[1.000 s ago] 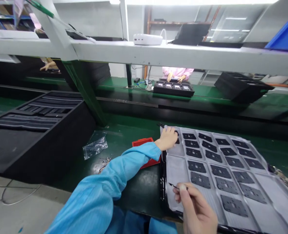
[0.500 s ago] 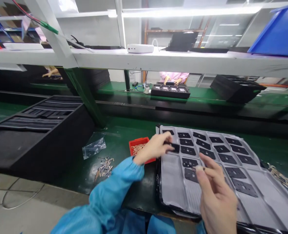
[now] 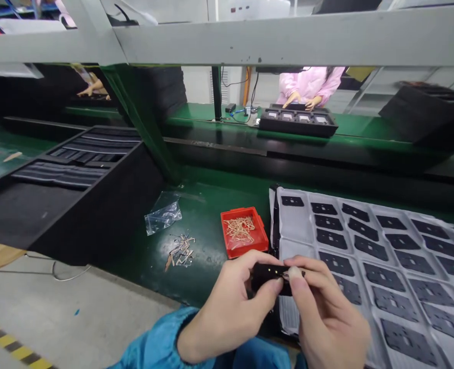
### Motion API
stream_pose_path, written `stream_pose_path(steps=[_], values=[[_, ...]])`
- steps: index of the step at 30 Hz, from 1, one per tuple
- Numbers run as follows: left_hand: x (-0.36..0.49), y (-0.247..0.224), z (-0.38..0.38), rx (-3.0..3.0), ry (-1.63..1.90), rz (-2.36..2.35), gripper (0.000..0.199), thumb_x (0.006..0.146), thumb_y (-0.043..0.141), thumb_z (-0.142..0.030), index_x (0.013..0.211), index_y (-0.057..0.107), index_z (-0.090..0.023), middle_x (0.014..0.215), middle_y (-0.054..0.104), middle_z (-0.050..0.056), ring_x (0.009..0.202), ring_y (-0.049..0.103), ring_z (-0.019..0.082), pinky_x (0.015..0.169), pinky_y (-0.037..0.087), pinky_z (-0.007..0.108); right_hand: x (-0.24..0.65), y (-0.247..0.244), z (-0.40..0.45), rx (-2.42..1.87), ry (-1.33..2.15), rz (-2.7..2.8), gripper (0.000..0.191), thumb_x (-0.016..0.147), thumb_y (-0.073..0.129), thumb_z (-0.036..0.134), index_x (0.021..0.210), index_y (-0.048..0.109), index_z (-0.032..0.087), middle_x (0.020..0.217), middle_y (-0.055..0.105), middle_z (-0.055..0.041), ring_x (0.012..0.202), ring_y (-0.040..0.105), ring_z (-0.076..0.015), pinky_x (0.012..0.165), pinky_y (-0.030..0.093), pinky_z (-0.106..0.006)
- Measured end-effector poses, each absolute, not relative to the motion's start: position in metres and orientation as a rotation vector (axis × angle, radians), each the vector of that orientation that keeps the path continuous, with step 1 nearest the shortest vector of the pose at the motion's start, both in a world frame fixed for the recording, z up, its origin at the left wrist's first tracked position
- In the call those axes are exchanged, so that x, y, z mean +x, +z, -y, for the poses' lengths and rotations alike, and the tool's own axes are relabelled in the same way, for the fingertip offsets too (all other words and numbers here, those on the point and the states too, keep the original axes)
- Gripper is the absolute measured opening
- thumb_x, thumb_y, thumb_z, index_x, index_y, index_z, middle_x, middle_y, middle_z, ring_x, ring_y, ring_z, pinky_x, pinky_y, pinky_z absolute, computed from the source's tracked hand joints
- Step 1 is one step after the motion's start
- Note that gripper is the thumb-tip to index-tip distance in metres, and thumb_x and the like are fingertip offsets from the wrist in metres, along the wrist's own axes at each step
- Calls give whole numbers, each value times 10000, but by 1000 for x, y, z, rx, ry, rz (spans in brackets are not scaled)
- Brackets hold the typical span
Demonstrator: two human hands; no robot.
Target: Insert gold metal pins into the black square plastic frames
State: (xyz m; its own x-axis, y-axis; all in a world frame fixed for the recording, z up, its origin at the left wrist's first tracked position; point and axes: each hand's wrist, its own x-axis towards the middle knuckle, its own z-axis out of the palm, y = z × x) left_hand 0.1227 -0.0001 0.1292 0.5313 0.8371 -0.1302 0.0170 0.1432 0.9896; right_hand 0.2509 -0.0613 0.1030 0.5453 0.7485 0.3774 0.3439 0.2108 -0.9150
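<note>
Head view
Hands: together; left hand [image 3: 227,310] clamps the black part [image 3: 267,279], right hand [image 3: 329,318] pinches a thin tip [image 3: 290,275] against it.
Part: held just left of the tray [image 3: 290,215], above its near edge.
Nearby: red bin [image 3: 230,215] of copper strips [image 3: 239,229] on the desk [image 3: 204,284].
Risk: a slipping tip could scratch the part; a loose grip could drop it.

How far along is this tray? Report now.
Done: finished pieces can't be told apart; loose copper strips lie on the bench. In hand: one black piece held by the left hand, the right hand's thin metal tool at it. Left: rows of black pieces in the tray, strips in the red bin.
</note>
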Motion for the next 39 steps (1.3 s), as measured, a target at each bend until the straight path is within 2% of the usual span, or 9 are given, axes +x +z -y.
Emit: stream_pose_path(steps=[8,17,19,23,28,30,34,36,39], values=[[113,133,-1,1374,695,-801,216,962,644,-261,1161,725,-233,1014,766,70,872,711,206,723,561,264,244,108,62,-1441,208,1204,124,933,663,136,905,730,237,1024,707,-67,948,710,-179,797,616,-277],[104,140,5,1422,688,-789,287,989,618,-307,1252,725,-262,996,772,96,872,747,258,710,612,312,240,114,66,-1450,125,1186,142,914,665,114,911,733,239,1006,725,-61,887,727,-198,760,616,-319],[101,142,7,1455,713,-787,302,993,611,-307,1265,733,-261,984,774,100,840,742,255,718,615,318,238,116,68,-1462,57,1182,153,906,665,98,917,724,239,1003,726,-65,875,729,-203,748,617,-331],[100,144,11,1540,724,-824,322,1056,492,-361,1235,746,-276,766,737,51,614,648,181,582,545,250,230,123,74,-1507,-76,1273,181,882,672,91,944,724,253,1005,747,-58,832,746,-202,719,619,-323],[108,140,17,1512,791,-825,315,1078,447,-373,1163,739,-292,809,741,31,653,684,162,601,551,217,221,121,77,-1642,-206,1195,110,911,679,170,926,715,272,1058,777,-61,835,768,-217,720,630,-332],[111,137,18,1536,854,-872,303,1072,462,-366,1123,748,-280,726,695,15,572,637,145,562,530,215,223,114,75,-1621,-136,1148,44,917,694,220,929,670,256,1051,780,-73,872,779,-216,694,632,-295],[115,134,20,1606,917,-937,280,1055,493,-333,1054,762,-251,661,652,8,475,544,123,478,462,215,228,100,72,-1466,108,958,243,873,765,272,1054,610,225,998,751,-70,948,769,-189,761,648,-243],[117,136,22,1656,961,-951,254,1036,521,-292,1010,768,-236,629,639,8,492,576,133,509,480,216,228,99,71,-1436,156,883,290,854,793,261,1092,631,222,959,749,-49,890,770,-162,756,640,-204],[120,139,28,1695,1039,-991,213,1007,560,-248,946,762,-214,650,670,18,531,627,140,546,500,210,229,103,73,-1389,261,832,172,911,735,240,1065,659,226,883,779,-31,772,785,-152,685,638,-189]])
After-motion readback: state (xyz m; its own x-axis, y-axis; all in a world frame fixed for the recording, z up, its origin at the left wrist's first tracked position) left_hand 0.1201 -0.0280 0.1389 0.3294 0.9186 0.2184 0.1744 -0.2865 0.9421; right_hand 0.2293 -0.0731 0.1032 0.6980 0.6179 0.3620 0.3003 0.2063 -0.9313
